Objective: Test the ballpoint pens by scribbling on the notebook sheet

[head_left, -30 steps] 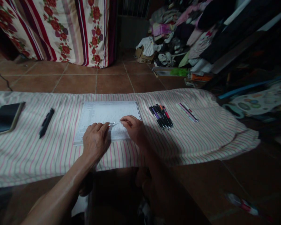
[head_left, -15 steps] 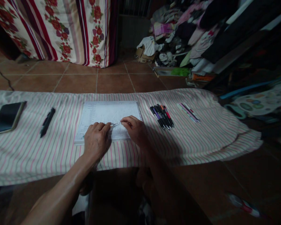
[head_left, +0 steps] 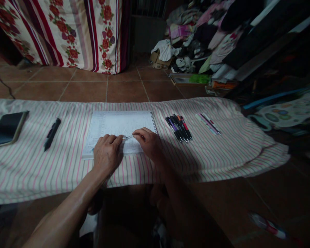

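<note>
Both my hands rest on a spiral notebook (head_left: 113, 125) that lies open on a pink-striped cloth (head_left: 222, 151). My left hand (head_left: 107, 155) and my right hand (head_left: 150, 143) are closed on the two ends of a thin pale pen (head_left: 127, 137), held level just above the page. A bunch of several dark pens (head_left: 179, 128) lies to the right of the notebook, and two more pens (head_left: 208, 124) lie further right. A single black pen (head_left: 51, 133) lies to the left.
A dark phone (head_left: 7, 128) sits at the cloth's left end. Beyond the cloth are brown floor tiles (head_left: 124, 90), a flowered sheet (head_left: 67, 31) hanging at the back left and a heap of clothes (head_left: 196, 38) at the back right. A pen-like object (head_left: 267, 225) lies on the floor near right.
</note>
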Action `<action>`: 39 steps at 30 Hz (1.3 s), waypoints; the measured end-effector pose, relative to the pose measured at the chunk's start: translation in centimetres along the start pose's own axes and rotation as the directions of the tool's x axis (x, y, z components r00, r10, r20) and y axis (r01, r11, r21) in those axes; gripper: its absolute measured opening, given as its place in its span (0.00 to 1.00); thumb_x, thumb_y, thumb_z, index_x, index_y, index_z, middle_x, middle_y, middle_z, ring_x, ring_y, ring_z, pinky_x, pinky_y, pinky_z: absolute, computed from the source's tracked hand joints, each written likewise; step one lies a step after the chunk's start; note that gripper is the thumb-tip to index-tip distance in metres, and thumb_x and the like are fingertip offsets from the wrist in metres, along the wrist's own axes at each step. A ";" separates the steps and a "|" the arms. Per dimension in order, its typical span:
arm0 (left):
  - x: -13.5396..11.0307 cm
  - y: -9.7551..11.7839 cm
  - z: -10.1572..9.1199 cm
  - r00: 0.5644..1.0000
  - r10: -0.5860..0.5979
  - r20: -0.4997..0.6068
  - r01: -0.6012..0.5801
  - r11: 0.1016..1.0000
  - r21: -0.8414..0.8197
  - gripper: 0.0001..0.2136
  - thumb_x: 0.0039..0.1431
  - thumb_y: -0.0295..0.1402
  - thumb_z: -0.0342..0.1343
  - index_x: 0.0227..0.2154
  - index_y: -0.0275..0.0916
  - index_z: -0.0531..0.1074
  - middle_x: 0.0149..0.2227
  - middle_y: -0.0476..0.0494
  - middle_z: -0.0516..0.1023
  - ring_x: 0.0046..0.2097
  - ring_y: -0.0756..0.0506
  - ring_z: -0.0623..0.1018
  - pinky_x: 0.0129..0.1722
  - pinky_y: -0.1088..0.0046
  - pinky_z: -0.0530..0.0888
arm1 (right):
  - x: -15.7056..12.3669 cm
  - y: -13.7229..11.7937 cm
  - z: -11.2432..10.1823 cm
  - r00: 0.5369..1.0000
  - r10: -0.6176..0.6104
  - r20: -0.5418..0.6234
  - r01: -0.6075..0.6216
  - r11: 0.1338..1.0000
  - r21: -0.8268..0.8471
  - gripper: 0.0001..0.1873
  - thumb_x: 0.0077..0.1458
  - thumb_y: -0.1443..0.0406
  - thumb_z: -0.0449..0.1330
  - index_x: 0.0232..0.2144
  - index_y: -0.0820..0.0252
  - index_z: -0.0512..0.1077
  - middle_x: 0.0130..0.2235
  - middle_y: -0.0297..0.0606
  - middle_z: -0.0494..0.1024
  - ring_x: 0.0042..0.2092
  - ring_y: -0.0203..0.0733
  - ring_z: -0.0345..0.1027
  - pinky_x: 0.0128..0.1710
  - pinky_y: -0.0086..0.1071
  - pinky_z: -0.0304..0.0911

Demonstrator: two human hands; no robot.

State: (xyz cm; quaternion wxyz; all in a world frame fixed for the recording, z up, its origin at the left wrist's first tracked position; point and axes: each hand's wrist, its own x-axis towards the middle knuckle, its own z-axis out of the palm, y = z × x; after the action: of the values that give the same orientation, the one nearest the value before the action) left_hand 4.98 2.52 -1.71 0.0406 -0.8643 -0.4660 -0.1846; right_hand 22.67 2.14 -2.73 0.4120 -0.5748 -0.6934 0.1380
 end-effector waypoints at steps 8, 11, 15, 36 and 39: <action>0.0 0.0 0.1 1.000 0.007 0.005 -0.007 1.000 0.013 0.14 0.59 0.31 0.47 0.45 0.39 0.72 0.32 0.42 0.76 0.36 0.41 0.70 0.34 0.64 0.64 | -0.1 0.0 0.1 1.000 -0.009 -0.006 0.010 1.000 0.013 0.06 0.55 0.69 0.56 0.30 0.59 0.73 0.31 0.35 0.76 0.35 0.36 0.69 0.37 0.27 0.61; 0.0 0.0 0.2 1.000 0.015 0.002 -0.015 1.000 0.009 0.14 0.59 0.31 0.46 0.45 0.39 0.72 0.32 0.42 0.76 0.36 0.40 0.70 0.34 0.64 0.64 | -0.1 0.1 0.2 1.000 -0.011 0.006 0.011 1.000 0.006 0.06 0.55 0.69 0.56 0.30 0.58 0.73 0.32 0.34 0.76 0.35 0.36 0.69 0.38 0.28 0.61; 0.0 0.0 0.2 1.000 0.015 0.008 -0.015 1.000 0.004 0.14 0.58 0.30 0.47 0.45 0.40 0.72 0.33 0.41 0.76 0.36 0.40 0.70 0.34 0.64 0.64 | -0.1 0.3 0.3 1.000 -0.026 0.013 0.026 1.000 -0.006 0.06 0.55 0.69 0.55 0.30 0.58 0.73 0.32 0.34 0.75 0.36 0.36 0.69 0.38 0.28 0.61; 0.1 0.3 0.1 1.000 0.023 0.021 -0.023 1.000 0.016 0.14 0.59 0.31 0.45 0.44 0.41 0.72 0.32 0.41 0.76 0.36 0.40 0.71 0.33 0.63 0.64 | -0.2 0.5 0.6 0.995 -0.048 0.083 0.049 0.999 -0.017 0.08 0.56 0.67 0.55 0.32 0.57 0.74 0.33 0.35 0.76 0.37 0.36 0.69 0.39 0.29 0.62; 0.1 0.4 0.0 1.000 0.020 0.023 -0.021 1.000 0.007 0.14 0.59 0.30 0.45 0.44 0.40 0.72 0.32 0.41 0.76 0.36 0.40 0.71 0.34 0.63 0.64 | -0.3 0.4 0.6 0.994 -0.039 0.098 0.041 0.999 -0.015 0.08 0.57 0.66 0.54 0.33 0.57 0.74 0.34 0.35 0.76 0.37 0.36 0.70 0.39 0.29 0.62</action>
State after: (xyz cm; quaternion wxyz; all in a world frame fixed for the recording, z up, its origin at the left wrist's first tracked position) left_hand 5.34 2.36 -1.65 0.0403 -0.8710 -0.4583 -0.1725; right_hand 22.47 2.16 -3.50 0.3752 -0.5568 -0.7254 0.1515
